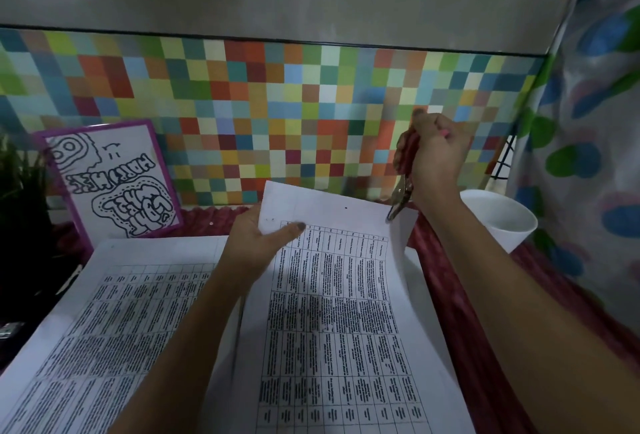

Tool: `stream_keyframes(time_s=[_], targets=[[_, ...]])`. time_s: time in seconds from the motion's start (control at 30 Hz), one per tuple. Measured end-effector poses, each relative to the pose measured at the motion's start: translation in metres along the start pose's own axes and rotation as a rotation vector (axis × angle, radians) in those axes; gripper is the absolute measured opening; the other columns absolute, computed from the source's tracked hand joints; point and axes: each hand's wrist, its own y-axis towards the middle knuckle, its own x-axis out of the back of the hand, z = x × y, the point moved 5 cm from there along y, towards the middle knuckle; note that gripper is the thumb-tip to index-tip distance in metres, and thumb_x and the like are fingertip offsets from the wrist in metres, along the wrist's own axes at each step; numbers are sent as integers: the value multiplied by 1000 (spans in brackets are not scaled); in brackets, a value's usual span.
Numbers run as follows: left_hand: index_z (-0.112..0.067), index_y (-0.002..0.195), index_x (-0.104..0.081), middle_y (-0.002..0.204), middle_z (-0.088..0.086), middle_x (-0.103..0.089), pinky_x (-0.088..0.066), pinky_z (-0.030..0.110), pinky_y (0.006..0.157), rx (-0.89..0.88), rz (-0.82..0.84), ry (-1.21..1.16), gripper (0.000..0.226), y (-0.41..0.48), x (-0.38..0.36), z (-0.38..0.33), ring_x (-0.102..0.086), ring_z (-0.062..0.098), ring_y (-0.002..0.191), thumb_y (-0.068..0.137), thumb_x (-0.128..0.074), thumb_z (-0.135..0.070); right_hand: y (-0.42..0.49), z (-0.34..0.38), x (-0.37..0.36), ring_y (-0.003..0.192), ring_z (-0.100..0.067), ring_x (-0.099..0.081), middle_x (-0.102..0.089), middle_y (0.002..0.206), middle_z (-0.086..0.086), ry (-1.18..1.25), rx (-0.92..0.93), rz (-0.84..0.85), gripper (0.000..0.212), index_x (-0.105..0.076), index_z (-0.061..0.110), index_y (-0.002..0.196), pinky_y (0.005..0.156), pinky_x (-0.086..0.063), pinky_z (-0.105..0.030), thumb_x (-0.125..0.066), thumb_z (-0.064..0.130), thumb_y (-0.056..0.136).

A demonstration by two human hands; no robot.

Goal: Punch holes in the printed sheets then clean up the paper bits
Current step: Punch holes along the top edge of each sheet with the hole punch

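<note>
You're punching: left hand [257, 247] pinches the sheet [341, 298], right hand [437, 160] clamps the punch [401, 195], seemingly biting below your fingers, so squeeze.

Your tabletop [214, 215] is covered by a dark red ribbed cloth [446, 281]. A printed sheet [114, 312] with a table of text lies flat on the cloth and serves as reference. A second printed sheet [339, 312] overlaps its right edge, far end raised. Behind the reference sheet a purple-framed drawing [114, 177] stands on the cloth, leaning back against the tiled wall. To its left stands a plant [20, 184]. Well right of it, beyond the second sheet, sits a white bowl [502, 222].
</note>
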Motion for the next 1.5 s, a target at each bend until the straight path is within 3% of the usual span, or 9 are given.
stream_keyframes(time_s=[0.1,0.17,0.33,0.47,0.6,0.87,1.13,1.33,1.5], targets=[[-17,144,-37,142,1,-48,-37,42,111,-250,-276,338,72,-6,12,-18,-45,19,132,84,-76,-26,-11,4,-9,36,-22,-43,-51,49,-10,-42,80,94,33,-51,3,65,40,-38,-29,-53,12,97],[-15,145,-37,147,5,-44,-27,53,115,-492,-334,589,65,-15,0,-43,-38,24,138,89,-68,-31,-20,7,-17,35,-22,-42,-49,49,-12,-43,137,157,37,-49,-1,64,40,-39,-32,-52,12,98],[-27,129,-54,130,-9,-60,-6,55,120,-582,51,950,32,-12,-66,-65,-52,10,124,101,-42,-39,-29,17,-30,39,-23,-41,-48,52,-21,-12,183,202,38,-48,-11,67,39,-36,-26,-51,11,98],[-21,102,-66,94,-8,-66,-42,45,96,-589,166,714,19,2,-71,-55,-60,13,86,100,-49,-30,-31,19,-31,41,-26,-43,-49,54,-29,22,189,192,39,-48,-12,68,40,-38,-30,-52,16,96],[-17,99,-68,86,-6,-67,-45,36,78,-610,146,665,24,3,-71,-50,-59,12,76,100,-50,-33,-31,15,-26,44,-24,-44,-50,54,-16,85,117,140,34,-51,-10,70,41,-40,-30,-51,9,98],[-18,97,-67,89,-7,-67,-30,31,98,-614,6,680,20,-2,-71,-52,-55,12,82,98,-55,-34,-33,19,-23,51,-23,-52,-57,69,-18,148,-90,147,12,-65,6,93,48,-47,-28,-53,5,95],[-17,99,-67,95,-6,-69,-25,28,94,-686,-51,673,16,-4,-74,-61,-52,9,88,97,-57,-29,-29,35,1,57,-18,-59,-64,86,-11,129,-11,151,33,-59,18,129,51,-53,-26,-48,9,99],[-20,95,-66,94,-8,-69,-27,34,98,-713,24,831,16,-2,-85,-62,-58,11,85,98,-54,-30,-25,20,-1,66,-20,-56,-61,79,-4,239,-291,238,32,-60,15,128,62,-52,-33,-45,13,101],[-19,102,-67,100,-7,-68,-27,35,103,-643,11,798,19,-1,-77,-51,-49,8,90,100,-52,-32,-17,25,13,71,-22,-60,-66,86,-2,165,-237,136,26,-68,19,117,69,-56,-39,-51,12,99]])
